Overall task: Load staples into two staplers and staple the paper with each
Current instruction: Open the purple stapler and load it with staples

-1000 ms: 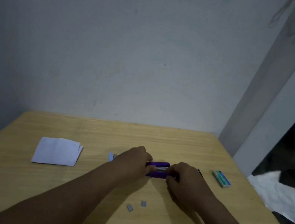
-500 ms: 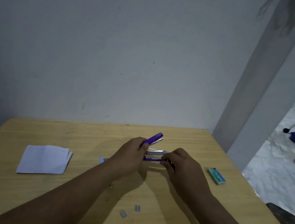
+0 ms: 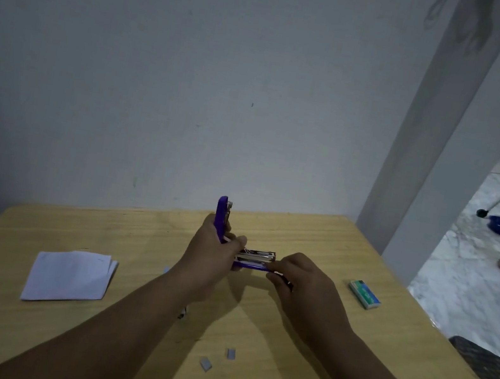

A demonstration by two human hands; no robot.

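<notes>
Both hands (image 3: 261, 268) around purple stapler (image 3: 251, 258)

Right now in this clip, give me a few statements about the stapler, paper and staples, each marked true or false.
1. The purple stapler is hinged open, its lid pointing up. True.
2. The left hand is on the lid end, the right hand at the base's front. True.
3. The folded paper sits under the stapler. False: it lies apart, on the left of the wooden table.
4. The staple box is in the right hand. False: it lies on the table, right of that hand.
5. Two short staple strips lie loose on the table near the forearms. True.
</notes>
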